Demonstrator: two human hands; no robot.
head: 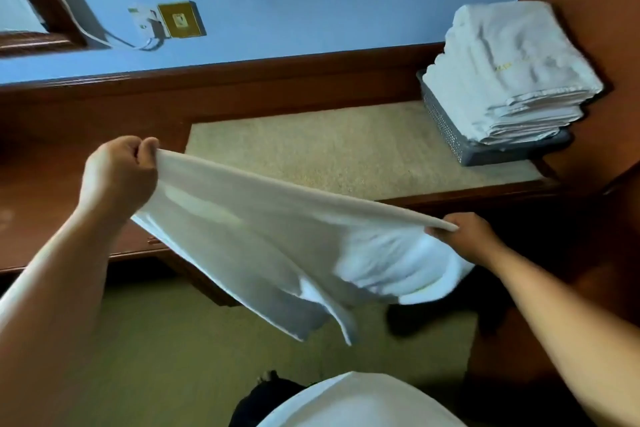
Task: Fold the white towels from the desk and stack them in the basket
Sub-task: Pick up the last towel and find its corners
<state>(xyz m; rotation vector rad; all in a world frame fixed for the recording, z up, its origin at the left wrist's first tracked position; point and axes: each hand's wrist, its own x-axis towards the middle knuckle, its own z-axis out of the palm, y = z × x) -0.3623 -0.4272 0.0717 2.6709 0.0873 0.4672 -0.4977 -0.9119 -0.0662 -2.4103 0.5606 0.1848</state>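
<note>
A white towel (263, 239) hangs stretched in the air in front of the desk, its top edge taut between my two hands. My left hand (119, 173) pinches the upper left corner, fingers curled. At the lower right my right hand (464, 236) grips the other corner. The towel's lower part sags and folds over itself below. A grey perforated basket (446, 130) stands at the desk's far right end, filled above its rim with a stack of folded white towels (512, 73).
The wooden desk (104, 121) has a beige inlaid top (329, 149) and runs along a blue wall with a socket plate (181, 19) and a cable. A brown wooden panel rises at the right. Greenish carpet lies below.
</note>
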